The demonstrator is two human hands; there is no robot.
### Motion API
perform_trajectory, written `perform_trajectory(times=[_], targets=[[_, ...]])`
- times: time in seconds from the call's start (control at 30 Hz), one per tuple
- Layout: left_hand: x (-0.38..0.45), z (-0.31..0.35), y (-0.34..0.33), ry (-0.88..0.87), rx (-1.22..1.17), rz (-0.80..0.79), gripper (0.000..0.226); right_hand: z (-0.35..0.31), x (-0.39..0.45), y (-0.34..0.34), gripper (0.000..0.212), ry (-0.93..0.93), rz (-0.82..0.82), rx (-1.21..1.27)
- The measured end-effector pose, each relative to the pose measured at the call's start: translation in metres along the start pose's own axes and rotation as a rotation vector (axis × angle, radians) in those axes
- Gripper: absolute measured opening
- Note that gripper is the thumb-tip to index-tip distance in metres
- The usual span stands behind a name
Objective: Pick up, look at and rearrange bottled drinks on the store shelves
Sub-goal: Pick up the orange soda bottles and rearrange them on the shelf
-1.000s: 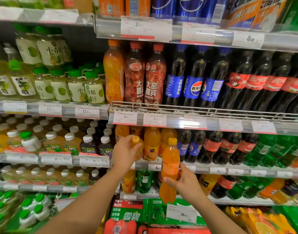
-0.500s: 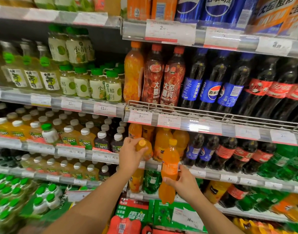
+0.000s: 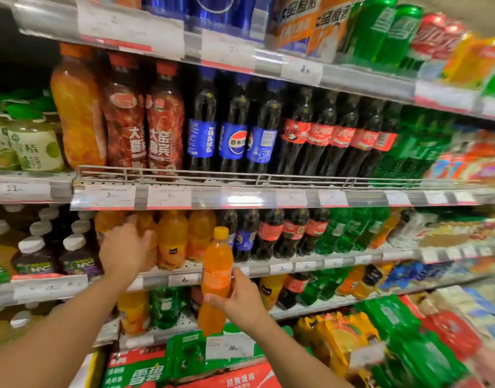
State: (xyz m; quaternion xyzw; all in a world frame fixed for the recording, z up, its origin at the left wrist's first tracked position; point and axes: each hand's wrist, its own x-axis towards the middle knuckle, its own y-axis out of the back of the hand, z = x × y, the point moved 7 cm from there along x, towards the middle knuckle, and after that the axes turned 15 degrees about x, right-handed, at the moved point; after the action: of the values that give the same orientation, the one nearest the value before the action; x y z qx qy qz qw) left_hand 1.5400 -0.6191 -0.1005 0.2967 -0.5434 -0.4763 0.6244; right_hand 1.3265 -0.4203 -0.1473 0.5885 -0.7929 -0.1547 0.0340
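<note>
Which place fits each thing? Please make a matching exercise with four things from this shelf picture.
Things:
1. orange bottle with yellow cap
2. Pepsi bottles
3. green cans
4. left hand

Places:
A. top shelf, right
B. on the orange bottles of the lower shelf
C. held in the right hand, in front of the shelves
D. middle shelf, behind the wire rail

Pairs: 1-C, 2-D, 3-A, 4-B
</note>
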Motion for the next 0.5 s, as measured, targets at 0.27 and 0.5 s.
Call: perform_trajectory(times=[0.27, 0.5], targets=[[0.025, -0.01, -0.039, -0.009, 0.19, -0.118, 0.033, 0.008, -0.021, 0.058, 0.057, -0.013, 0.121, 0.005], [0.024, -0.002, -0.035, 0.021, 0.144, -0.182, 0.029, 0.001, -0.029, 0.085, 0.059, 0.024, 0.162, 0.003]])
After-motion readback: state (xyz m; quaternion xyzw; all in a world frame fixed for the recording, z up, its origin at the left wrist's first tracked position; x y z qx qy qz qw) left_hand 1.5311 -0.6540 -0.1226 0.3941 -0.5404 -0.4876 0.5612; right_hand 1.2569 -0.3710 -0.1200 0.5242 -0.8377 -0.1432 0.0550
